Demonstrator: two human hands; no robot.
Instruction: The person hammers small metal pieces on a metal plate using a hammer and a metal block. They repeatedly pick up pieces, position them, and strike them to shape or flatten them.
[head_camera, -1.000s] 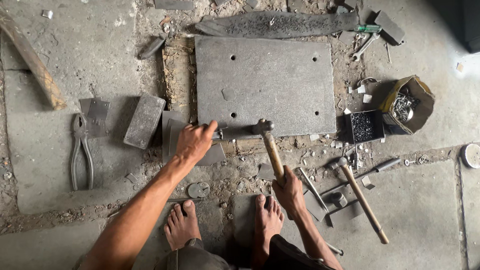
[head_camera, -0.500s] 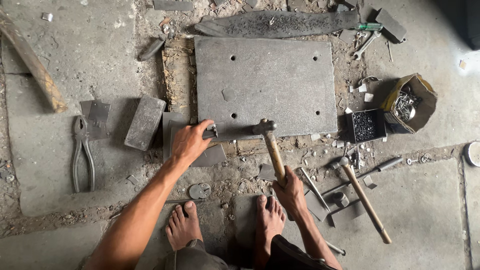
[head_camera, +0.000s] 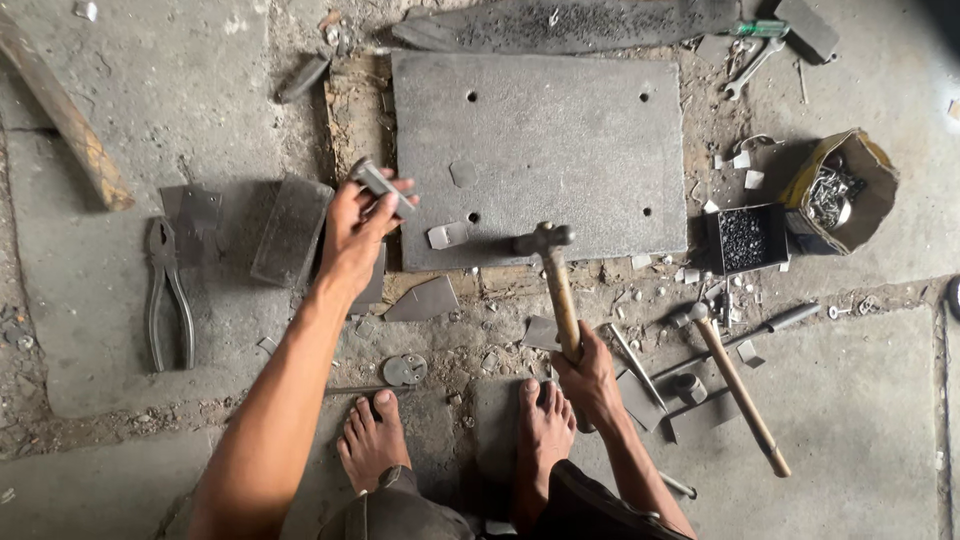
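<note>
Person squatting barefoot on concrete floor (head_camera: 120, 300). Left hand (head_camera: 358, 232) lifting small metal piece (head_camera: 381, 186), fingers pinching it, just left of steel plate (head_camera: 540, 150). Right hand (head_camera: 588, 378) gripping hammer (head_camera: 553, 282), head resting at plate's near edge, ready within reach.

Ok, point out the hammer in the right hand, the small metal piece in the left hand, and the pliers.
hammer (head_camera: 553, 275), head view, on the wooden handle.
small metal piece (head_camera: 378, 182), head view, on its flat middle.
pliers (head_camera: 166, 295), head view, on the handles.
</note>
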